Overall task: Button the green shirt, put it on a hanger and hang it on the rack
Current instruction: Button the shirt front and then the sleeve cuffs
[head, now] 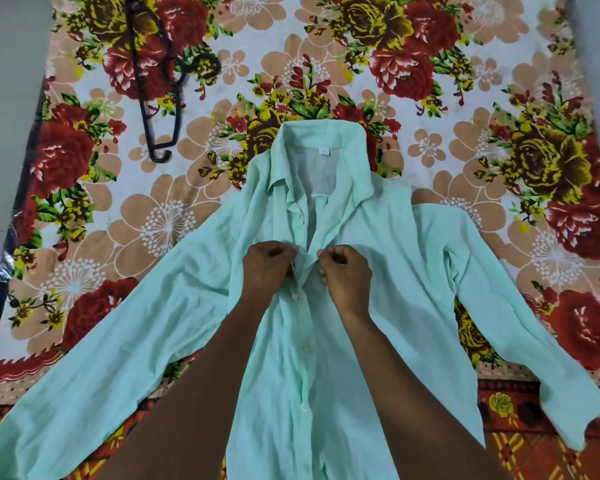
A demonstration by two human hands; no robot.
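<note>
The pale green shirt [395, 271] lies flat on its back on a flowered bedsheet, collar away from me and both sleeves spread out. Several white buttons down its front placket look fastened. My left hand [265, 268] pinches the left edge of the placket high on the chest. Just to the right, my right hand [347, 277] pinches the other edge, the two hands nearly touching. Above them the neck of the shirt gapes apart. A black hanger [153, 81] lies on the sheet at the far left, well away from both hands.
The flowered bedsheet [499, 98] covers the whole bed. A dark bed frame edge [0, 289] runs down the left side, with grey floor [4, 133] beyond it. No rack is in view.
</note>
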